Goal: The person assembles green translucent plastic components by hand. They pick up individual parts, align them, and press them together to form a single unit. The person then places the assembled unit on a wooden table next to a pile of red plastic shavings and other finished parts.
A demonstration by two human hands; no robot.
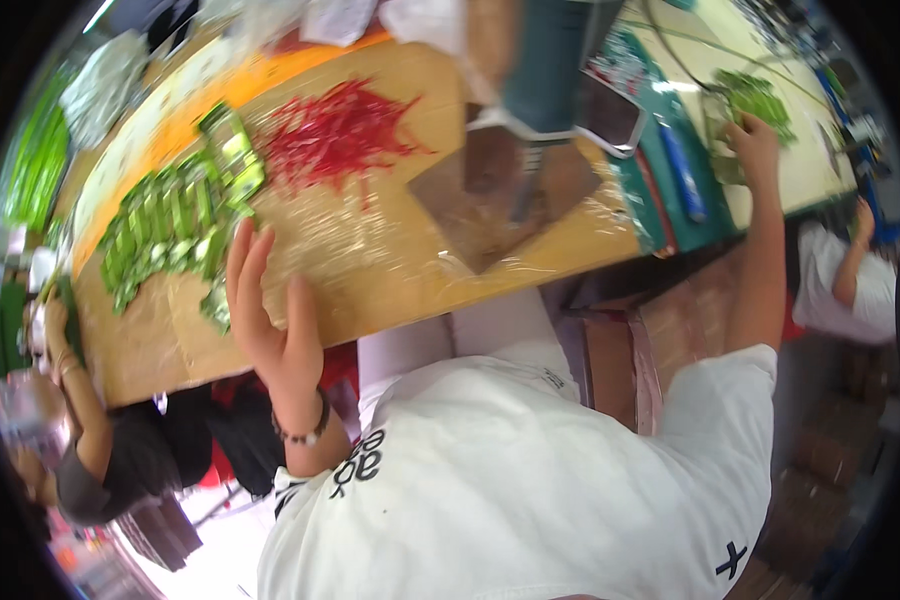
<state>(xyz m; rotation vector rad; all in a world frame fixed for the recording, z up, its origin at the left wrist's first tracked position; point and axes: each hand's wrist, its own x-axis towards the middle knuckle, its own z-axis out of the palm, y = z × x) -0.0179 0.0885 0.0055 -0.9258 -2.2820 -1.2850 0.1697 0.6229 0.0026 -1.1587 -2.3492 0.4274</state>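
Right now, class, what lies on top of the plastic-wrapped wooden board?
On the wooden board lie a pile of green strips, a heap of red strips and a brown sheet. The left hand rests there, covering what lies beneath it.

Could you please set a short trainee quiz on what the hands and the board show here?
1. True or false: the left hand lies on the red strips.
2. What colour is the pile at the right hand? A red, B green, C blue.
3. What covers the board?

Key
1. False: it lies open by the green strips.
2. B.
3. Clear film.
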